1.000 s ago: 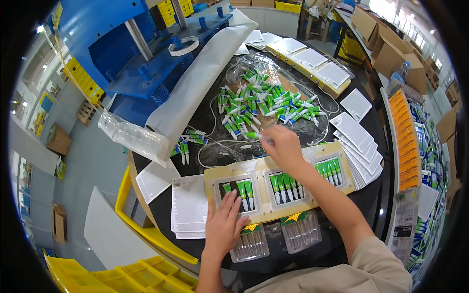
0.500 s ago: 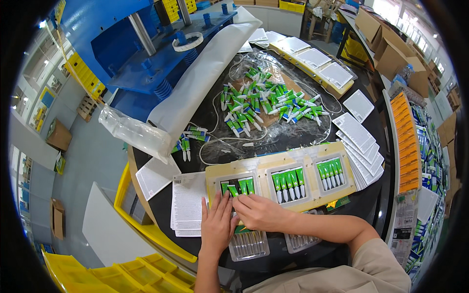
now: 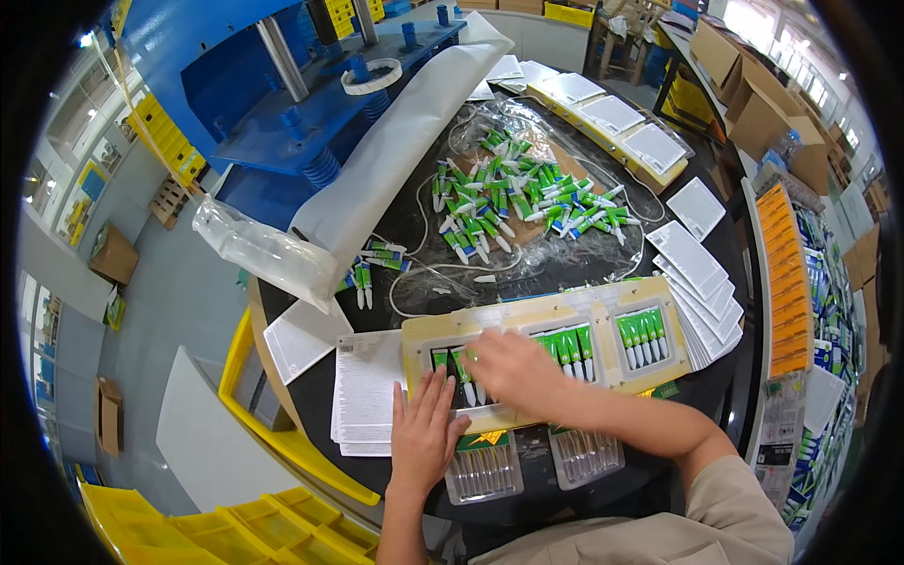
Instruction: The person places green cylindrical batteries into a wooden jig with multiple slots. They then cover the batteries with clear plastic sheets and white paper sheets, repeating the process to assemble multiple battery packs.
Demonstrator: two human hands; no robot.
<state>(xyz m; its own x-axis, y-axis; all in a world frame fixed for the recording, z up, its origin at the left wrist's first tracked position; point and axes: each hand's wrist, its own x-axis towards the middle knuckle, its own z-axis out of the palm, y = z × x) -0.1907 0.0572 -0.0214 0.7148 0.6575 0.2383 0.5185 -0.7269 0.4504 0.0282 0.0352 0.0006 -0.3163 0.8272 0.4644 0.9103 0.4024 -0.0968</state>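
1. Nearest, a person's left hand [image 3: 426, 438] lies flat, thumb apart from the fingers, fingertips at the lower left of a yellow holder [image 3: 443, 330]. The right hand [image 3: 513, 372] is curled and blurred over the holder's left pocket; whether it pinches anything, I cannot tell.
2. Green tubes with white tips stand side by side in the holder's three pockets: left [image 3: 463, 365], middle [image 3: 567, 350] and right [image 3: 640, 337]. The step in hand appears to be seating tubes in the left pocket; the next move seems to call for light fingertips, keeping them straight.
3. The black tabletop [image 3: 702, 394] also bears ridged clear packs [image 3: 485, 471] just below the holder and white cards [image 3: 365, 400] on both sides.
4. Beyond, a loose tube pile [image 3: 513, 202] lies on clear film.
5. Farther off: a blue press [image 3: 202, 85] at left, a second holder [image 3: 617, 149] bearing cards, and cardboard boxes [image 3: 716, 52] at right.
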